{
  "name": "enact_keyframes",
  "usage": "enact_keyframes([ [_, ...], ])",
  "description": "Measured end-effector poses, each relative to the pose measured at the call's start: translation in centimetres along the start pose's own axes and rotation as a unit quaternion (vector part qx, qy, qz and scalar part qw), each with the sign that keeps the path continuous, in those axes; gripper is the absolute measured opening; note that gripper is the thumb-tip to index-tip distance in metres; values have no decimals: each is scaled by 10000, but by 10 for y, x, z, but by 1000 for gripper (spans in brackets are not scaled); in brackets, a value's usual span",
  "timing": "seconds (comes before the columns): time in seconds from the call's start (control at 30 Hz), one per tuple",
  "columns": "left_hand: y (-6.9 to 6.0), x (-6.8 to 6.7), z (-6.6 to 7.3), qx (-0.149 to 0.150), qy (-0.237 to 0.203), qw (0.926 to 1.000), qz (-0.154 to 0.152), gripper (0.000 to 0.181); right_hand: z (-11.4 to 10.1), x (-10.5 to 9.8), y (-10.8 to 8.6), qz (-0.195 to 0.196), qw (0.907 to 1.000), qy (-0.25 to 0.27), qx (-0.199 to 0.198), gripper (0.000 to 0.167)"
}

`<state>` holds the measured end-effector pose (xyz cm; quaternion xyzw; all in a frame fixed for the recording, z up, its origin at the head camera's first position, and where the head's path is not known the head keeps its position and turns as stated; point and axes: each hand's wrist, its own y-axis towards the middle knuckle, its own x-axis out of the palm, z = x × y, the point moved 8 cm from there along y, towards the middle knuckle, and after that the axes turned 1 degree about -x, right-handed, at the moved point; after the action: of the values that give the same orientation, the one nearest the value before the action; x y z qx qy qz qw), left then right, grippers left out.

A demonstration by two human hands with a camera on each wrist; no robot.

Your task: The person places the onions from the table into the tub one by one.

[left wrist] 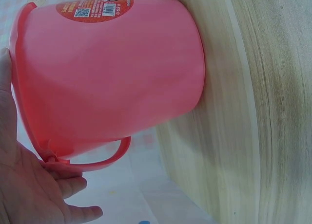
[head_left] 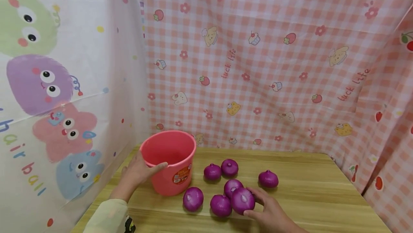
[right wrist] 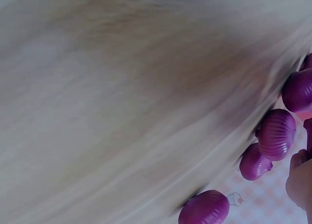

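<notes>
My left hand point(head_left: 138, 172) holds the rim of a pink plastic bucket point(head_left: 171, 184), its thumb lying along the near edge. In the left wrist view, the bucket's handle point(left wrist: 109, 160) hangs down beside the left fingers. On the right, my right hand point(head_left: 271, 209) grips a purple onion point(head_left: 243, 200) between thumb and fingers. Close against that onion are another onion point(head_left: 221, 206) and one behind it point(head_left: 233, 187). The right wrist view catches only part of the right hand point(right wrist: 300, 180) at its edge.
More purple onions lie on the wooden table point(head_left: 306, 175): one point(head_left: 193, 199) near the bucket, a pair point(head_left: 212, 172) farther back, and one point(head_left: 268, 179) to the right. A checked pink cloth point(head_left: 258, 64) hangs behind, and a white printed cloth point(head_left: 119, 64) on the left.
</notes>
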<state>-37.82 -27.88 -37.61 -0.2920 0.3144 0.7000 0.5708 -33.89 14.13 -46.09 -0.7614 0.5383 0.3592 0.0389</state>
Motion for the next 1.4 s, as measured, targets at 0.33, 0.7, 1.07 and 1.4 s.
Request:
enact_keyframes([
  [0.33,1,0,2,22,53,10000,32,125,-17,-4,13,356,9981,352,-354,69],
  [0.7,0,-1,1,-22,139,9999,-20,126,-25,-8,30,848,9952,392,-277,68],
  [1.07,0,0,1,15,174,9998,-11,126,-24,-9,48,1167,9899,597,530,69],
  [1.4,0,0,2,27,182,9998,4,126,-32,-3,74,1240,9872,792,612,72],
])
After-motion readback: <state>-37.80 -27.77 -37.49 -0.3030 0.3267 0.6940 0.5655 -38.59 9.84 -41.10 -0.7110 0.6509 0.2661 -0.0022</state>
